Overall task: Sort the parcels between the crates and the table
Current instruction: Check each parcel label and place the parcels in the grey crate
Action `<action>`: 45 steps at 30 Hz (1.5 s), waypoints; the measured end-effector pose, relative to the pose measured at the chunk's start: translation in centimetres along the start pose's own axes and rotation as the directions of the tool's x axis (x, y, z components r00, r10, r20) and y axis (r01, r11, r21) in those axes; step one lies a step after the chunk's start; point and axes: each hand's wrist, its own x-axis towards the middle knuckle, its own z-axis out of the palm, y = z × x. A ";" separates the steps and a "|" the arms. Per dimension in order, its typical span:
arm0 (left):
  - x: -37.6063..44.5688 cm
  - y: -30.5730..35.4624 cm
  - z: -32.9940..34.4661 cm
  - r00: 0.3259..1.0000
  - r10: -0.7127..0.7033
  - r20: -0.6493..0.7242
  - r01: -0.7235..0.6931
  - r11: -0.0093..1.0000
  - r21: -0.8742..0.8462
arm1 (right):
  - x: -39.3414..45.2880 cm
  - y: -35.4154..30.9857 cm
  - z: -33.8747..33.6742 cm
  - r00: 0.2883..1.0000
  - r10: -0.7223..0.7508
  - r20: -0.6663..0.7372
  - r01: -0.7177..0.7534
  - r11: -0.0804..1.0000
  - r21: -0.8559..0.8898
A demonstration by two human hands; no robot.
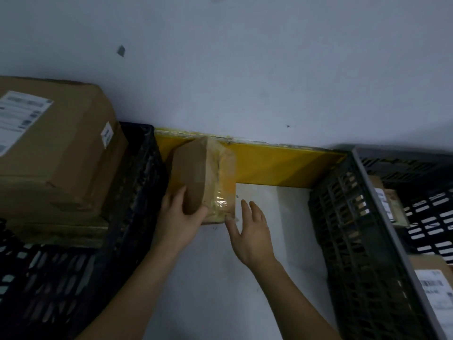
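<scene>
**Ana:** What did you see on the head camera at that moment?

**Me:** I saw a small brown cardboard parcel wrapped in clear tape (203,177) standing on the white desk (264,217), tilted up on one edge, its far end near the yellow strip (282,163) along the foot of the grey wall (245,69).

**Ana:** And the hands?

**Me:** The left hand (179,217) grasped the near end of that parcel, thumb across its near corner and fingers curled on the left face. The right hand (252,229) was released, fingers straight and spread; its thumb touched the parcel's near right corner while the other fingers lay just beside the taped face.

**Ana:** Where were the crates?

**Me:** I had a black plastic lattice crate (132,192) on the left, just beside the parcel. A large brown cardboard box with a white shipping label (56,153) sat in it, rising above the rim. On the right stood a dark lattice crate with a grey rim (353,229), well apart from the parcel. Inside it I made out a brown parcel with a white label (387,200) at the far end and another labelled brown parcel (434,290) nearer me. I couldn't read the labels; they were blurred.

**Ana:** Anything between the crates?

**Me:** Only the small parcel and both hands, over the desk.
</scene>
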 end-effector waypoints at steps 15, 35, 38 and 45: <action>-10.8 -0.1 -4.3 0.931 0.093 0.354 0.127 0.825 -0.551 | -10.6 -1.0 -7.4 0.961 -0.123 0.247 -0.184 0.381 0.906; -15.1 4.9 -4.8 0.953 0.242 0.181 -0.097 0.813 -0.574 | -16.6 -2.3 -9.2 0.927 0.027 -0.373 0.219 0.769 0.600; -15.6 4.7 -4.7 0.953 0.241 0.185 -0.078 0.783 -0.617 | -16.5 -1.9 -9.7 0.984 0.133 -0.118 0.029 0.532 0.846; -15.8 5.1 -5.4 0.974 0.185 0.132 -0.099 0.867 -0.488 | -15.6 -1.2 -11.2 0.995 0.092 -0.048 0.006 0.412 0.911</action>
